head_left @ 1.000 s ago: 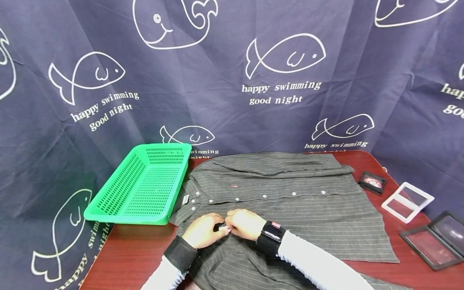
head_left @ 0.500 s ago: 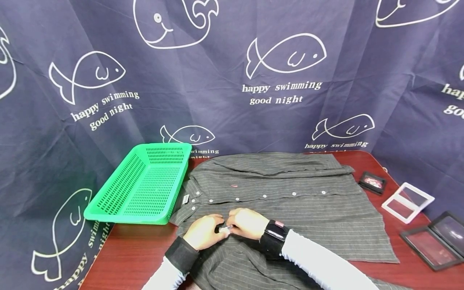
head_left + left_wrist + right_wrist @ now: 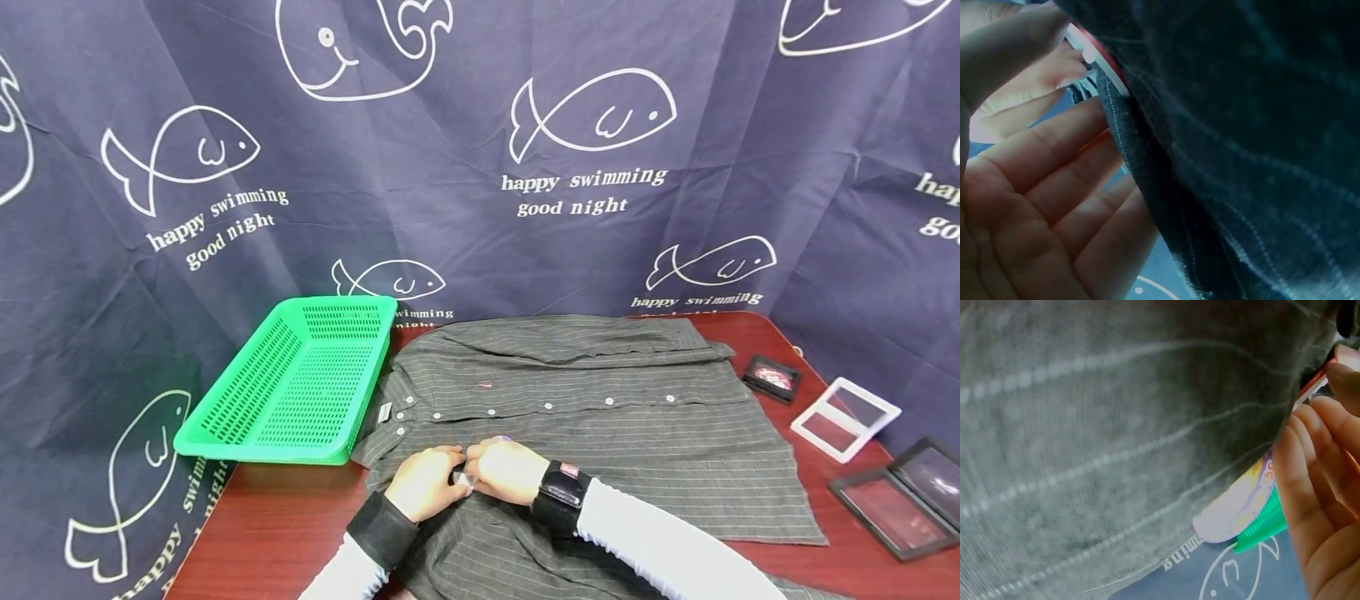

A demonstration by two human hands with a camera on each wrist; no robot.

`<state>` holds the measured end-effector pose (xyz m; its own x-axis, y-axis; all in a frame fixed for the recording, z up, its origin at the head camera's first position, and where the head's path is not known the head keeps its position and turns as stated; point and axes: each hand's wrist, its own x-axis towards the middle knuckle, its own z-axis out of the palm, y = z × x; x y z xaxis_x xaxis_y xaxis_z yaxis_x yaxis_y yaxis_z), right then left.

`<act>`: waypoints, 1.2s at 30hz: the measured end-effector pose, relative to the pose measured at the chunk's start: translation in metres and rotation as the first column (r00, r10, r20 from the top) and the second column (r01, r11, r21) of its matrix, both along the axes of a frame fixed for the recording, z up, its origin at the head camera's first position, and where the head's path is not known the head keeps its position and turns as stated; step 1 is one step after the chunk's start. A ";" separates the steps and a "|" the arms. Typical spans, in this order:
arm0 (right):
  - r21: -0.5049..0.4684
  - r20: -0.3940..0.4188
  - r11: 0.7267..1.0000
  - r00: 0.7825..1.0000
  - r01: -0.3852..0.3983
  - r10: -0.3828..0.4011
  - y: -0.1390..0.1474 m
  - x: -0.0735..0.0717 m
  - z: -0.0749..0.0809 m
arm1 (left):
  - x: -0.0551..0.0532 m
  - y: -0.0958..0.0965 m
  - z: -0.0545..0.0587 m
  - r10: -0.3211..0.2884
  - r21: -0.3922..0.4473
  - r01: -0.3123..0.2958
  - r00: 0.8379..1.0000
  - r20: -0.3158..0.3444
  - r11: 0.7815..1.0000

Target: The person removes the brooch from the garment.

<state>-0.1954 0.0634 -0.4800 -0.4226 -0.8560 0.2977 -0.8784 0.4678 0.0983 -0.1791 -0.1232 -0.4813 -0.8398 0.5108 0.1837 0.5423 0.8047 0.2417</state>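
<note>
Left grip (image 3: 426, 485) and right grip (image 3: 506, 471) pinch a small pale piece (image 3: 464, 481), lower centre of the head view, at the striped shirt (image 3: 600, 433) spread on the worktop (image 3: 277, 508). Left wrist view: a red-and-white rim (image 3: 1099, 55) shows at upper left, against the shirt's cloth. Right wrist view: fingertips meet the rim at upper right; a purple-and-white rounded piece (image 3: 1235, 509) shows below the cloth edge. Assessment: one grip should steady the piece while the other works, leaving the cloth slack and unpuckered.
</note>
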 end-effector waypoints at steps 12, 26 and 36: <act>0.013 -0.101 1.000 0.995 -0.013 0.014 -0.001 0.005 0.002 | -0.001 0.001 -0.005 -0.028 0.016 0.029 0.999 -0.037 0.999; 0.027 -0.255 1.000 0.967 0.016 -0.009 -0.006 0.005 -0.006 | 0.000 0.001 -0.008 -0.025 0.008 0.025 0.996 -0.083 1.000; 0.045 -0.266 0.999 0.964 0.024 -0.011 -0.007 0.006 -0.004 | 0.000 0.001 -0.009 -0.015 0.010 0.017 0.992 -0.125 1.000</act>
<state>-0.1891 0.0566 -0.4844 -0.3488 -0.8650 0.3606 -0.8092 0.4721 0.3498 -0.1787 -0.1218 -0.4901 -0.8017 0.5213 0.2924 0.5815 0.7934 0.1799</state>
